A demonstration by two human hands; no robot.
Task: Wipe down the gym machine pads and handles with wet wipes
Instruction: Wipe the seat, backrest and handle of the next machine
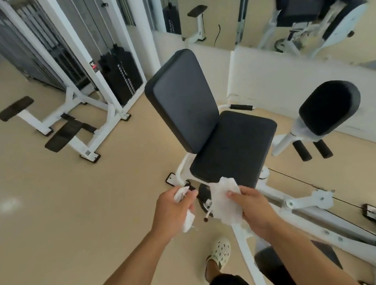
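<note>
- The right hand (254, 207) pinched an unfolded wet wipe (226, 201) between thumb and fingers, just short of the seat pad's near edge.
- At its nine o'clock, the left hand (173, 207) curled round a crumpled white wipe packet (187, 218).
- Beyond, the seat pad (233, 147) met the tilted backrest pad (182, 100) at eleven o'clock.
- A rounded leg pad (329, 106) stood at two o'clock.

So I count two wipes (226, 201), one seat pad (232, 147), one back pad (182, 100), two weight stacks (121, 78).
</note>
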